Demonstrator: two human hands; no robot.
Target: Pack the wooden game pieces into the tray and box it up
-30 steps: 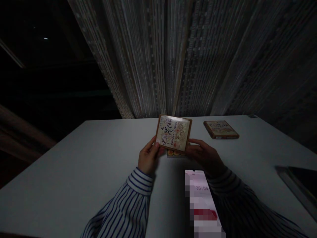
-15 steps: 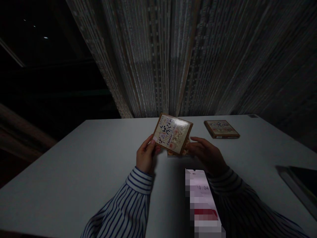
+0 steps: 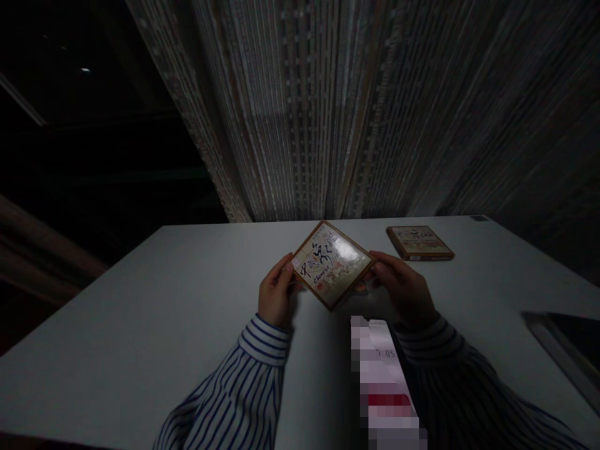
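A square Chinese chess box (image 3: 330, 265) with brown edges and a glossy printed top is held above the table, turned so one corner points toward me. My left hand (image 3: 275, 290) is closed on its left corner, thumb on top. At the right corner, my right hand (image 3: 404, 284) pinches the box between thumb and fingers. Partly hidden under the box, near my right fingers, is a patch of round brownish pieces (image 3: 360, 287). What holds those pieces is mostly covered.
A second, similar box (image 3: 419, 242) lies at the back right of the white table (image 3: 210, 300). A lit phone (image 3: 391, 375) lies in front of me between my forearms. A dark flat object (image 3: 574, 344) is at the right edge. A string curtain (image 3: 323, 125) hangs behind.
My right hand has moved up and taken hold of the box's right corner. The box has rotated clockwise and now covers more of the pieces below.
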